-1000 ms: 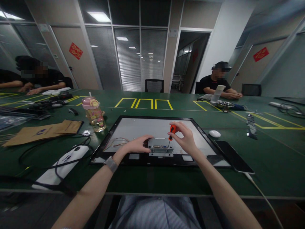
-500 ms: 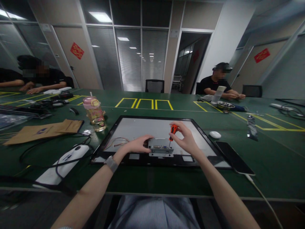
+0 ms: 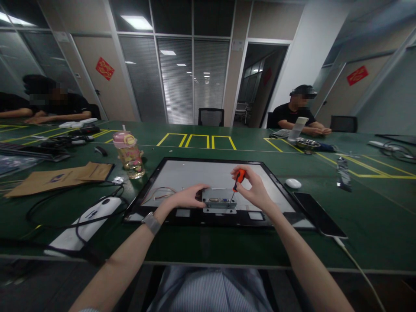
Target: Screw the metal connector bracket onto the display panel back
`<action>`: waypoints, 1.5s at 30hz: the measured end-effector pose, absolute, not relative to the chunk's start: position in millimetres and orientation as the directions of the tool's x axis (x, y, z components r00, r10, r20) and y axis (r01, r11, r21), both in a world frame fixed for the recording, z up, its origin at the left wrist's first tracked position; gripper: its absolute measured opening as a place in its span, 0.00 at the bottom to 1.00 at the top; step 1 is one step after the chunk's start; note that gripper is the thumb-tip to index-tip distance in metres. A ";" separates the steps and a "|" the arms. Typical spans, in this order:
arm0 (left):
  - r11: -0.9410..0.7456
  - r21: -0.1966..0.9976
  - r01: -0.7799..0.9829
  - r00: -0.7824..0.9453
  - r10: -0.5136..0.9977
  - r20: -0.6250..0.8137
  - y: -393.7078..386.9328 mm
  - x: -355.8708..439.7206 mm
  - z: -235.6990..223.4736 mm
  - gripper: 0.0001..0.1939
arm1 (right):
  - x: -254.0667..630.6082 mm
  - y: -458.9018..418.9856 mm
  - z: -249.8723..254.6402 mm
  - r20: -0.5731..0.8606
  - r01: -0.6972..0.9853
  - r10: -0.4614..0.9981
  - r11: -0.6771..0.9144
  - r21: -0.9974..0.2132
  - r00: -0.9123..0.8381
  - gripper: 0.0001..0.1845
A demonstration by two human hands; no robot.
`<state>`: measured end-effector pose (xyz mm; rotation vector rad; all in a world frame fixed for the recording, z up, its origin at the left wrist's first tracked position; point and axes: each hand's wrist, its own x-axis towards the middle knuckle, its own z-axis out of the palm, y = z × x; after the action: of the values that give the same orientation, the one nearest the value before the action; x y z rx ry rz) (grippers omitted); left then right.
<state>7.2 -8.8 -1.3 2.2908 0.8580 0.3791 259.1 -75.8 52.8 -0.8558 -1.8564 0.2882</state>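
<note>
A flat display panel (image 3: pixel 191 171), black-framed with a pale grey back, lies on the table before me. On its near side sits a metal bracket (image 3: pixel 220 206) with ports along it. My left hand (image 3: pixel 190 197) grips the bracket's left end, thumb in front and fingers behind. Between the thumb and fingers of my right hand (image 3: pixel 251 186) is an orange and black screwdriver (image 3: pixel 239 177). Its shaft slants down to the bracket's right part; the exact contact of the tip is too small to tell. Thin wires (image 3: pixel 159 193) lie on the panel, left of the bracket.
Left of the panel are a pink-lidded bottle (image 3: pixel 125 149), a brown paper bag (image 3: pixel 58 177) and a white power strip (image 3: pixel 86 223) with black cables. On the right lie a phone (image 3: pixel 320 214) on a cable and a white case (image 3: pixel 293 183). Other people sit across the table.
The screwdriver's handle has tilted to the right, and my right hand's fingers have shifted on it. My left hand stays on the bracket.
</note>
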 end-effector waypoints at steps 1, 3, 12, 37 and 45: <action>-0.571 0.667 0.478 0.745 0.666 0.036 -8.9 7.2 -1.0 0.36 | 260.0 -76.0 53.2 0.706 0.441 0.669 0.719 -0.537 -0.232 0.19; -0.567 0.669 0.480 0.746 0.666 0.030 -9.1 7.3 -0.7 0.36 | 261.7 -75.5 53.5 0.702 0.494 0.667 0.711 -0.500 -0.249 0.20; -0.555 0.674 0.487 0.739 0.673 0.021 -9.2 6.3 -1.9 0.37 | 262.4 -71.3 49.3 0.678 0.433 0.692 0.705 -0.562 -0.248 0.23; -0.573 0.659 0.488 0.739 0.672 0.038 -8.8 7.3 -1.3 0.36 | 260.5 -75.2 51.4 0.727 0.508 0.644 0.720 -0.473 -0.237 0.18; -0.566 0.669 0.481 0.741 0.671 0.035 -7.9 6.6 -3.2 0.36 | 259.7 -74.5 52.8 0.749 0.540 0.633 0.708 -0.455 -0.199 0.18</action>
<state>6.6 -7.9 -3.2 2.2848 0.8630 0.3778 259.7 -74.5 52.8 -0.9148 -1.8636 0.1098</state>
